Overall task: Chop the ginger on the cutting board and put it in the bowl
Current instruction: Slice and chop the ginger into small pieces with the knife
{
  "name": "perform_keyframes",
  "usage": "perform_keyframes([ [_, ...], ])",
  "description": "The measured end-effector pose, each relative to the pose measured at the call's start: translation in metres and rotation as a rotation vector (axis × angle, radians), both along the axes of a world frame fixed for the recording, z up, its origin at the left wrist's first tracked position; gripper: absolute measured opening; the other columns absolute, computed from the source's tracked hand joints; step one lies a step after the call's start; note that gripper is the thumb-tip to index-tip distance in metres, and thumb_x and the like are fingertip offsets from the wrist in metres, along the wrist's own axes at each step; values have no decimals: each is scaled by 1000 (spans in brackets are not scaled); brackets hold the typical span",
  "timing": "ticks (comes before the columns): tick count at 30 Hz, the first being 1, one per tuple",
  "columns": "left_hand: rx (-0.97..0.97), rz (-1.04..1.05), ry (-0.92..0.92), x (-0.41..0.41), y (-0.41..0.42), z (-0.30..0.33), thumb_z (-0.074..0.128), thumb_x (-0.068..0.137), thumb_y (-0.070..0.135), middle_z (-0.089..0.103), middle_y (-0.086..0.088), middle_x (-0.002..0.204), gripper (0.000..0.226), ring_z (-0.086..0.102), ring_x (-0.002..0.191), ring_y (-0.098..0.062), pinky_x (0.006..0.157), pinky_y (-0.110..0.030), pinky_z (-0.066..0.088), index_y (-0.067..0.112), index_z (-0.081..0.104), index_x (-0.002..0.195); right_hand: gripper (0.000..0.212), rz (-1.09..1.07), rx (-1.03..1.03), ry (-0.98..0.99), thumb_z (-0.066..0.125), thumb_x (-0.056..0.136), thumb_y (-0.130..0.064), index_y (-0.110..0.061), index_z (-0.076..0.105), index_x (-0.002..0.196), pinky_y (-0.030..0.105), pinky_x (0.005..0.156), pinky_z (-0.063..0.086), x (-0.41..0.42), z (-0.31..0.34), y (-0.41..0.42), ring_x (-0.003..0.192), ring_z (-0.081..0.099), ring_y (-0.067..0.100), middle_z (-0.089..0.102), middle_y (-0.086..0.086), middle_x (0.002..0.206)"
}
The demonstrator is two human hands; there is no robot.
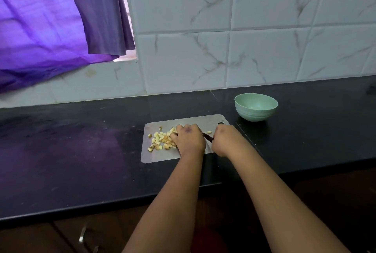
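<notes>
Ginger (161, 140) heaped mid-board; bowl (256, 106) well apart, beyond cutting board (162, 158).

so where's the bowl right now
In the head view the green bowl stands on the black counter near the tiled wall, just beyond the cutting board's far right corner, apart from both hands.

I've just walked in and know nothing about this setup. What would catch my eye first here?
Probably the pile of pale chopped ginger on the grey cutting board, mid-counter, with the left hand resting against it and the right hand gripping a dark-handled knife. Next, the mint-green bowl, which looks empty, on the black counter beyond the board's right corner. A purple curtain hangs at upper left.
</notes>
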State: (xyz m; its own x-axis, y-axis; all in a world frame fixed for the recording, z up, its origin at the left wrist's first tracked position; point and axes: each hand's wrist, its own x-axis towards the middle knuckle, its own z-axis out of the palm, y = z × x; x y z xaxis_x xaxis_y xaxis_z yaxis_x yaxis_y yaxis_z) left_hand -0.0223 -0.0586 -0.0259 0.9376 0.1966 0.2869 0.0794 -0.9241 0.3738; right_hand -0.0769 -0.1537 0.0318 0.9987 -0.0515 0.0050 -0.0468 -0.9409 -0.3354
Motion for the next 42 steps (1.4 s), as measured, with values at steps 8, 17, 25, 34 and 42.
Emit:
perform_keyframes([
  [8,-60,6,-17,-6,1,4,46,90,10,55,-3,114,25,39,112,-24,89,-41,27,23,60,106,28,58,-123,122,51,90,-17,-4,53,114,31,68,46,-21,27,-15,82,56,27,60,16,105],
  [17,-6,-173,-103,-4,-4,4,47,95,43,57,8,127,33,37,120,-20,96,-43,25,30,62,122,25,-89,443,-90,52,95,-25,-14,70,108,30,67,47,-12,-19,-64,73,59,20,63,10,88],
  [25,76,-205,-59,-1,-8,3,44,97,39,58,6,118,28,37,112,-21,91,-43,26,29,66,111,34,-72,369,-354,53,94,-27,-15,64,125,21,91,42,-1,-47,-41,107,60,20,67,8,117],
  [34,42,-49,-91,-2,-5,4,49,91,25,56,1,112,16,38,108,-23,89,-44,26,24,62,100,35,-41,418,-475,54,94,-26,-13,64,124,22,90,45,11,-53,-38,104,62,19,69,7,113],
  [42,-162,92,-175,-5,2,7,45,94,17,59,3,113,26,37,111,-20,91,-42,23,28,63,109,36,-94,489,-513,53,94,-27,-14,62,126,18,82,45,20,-54,-45,96,63,17,70,5,109],
])
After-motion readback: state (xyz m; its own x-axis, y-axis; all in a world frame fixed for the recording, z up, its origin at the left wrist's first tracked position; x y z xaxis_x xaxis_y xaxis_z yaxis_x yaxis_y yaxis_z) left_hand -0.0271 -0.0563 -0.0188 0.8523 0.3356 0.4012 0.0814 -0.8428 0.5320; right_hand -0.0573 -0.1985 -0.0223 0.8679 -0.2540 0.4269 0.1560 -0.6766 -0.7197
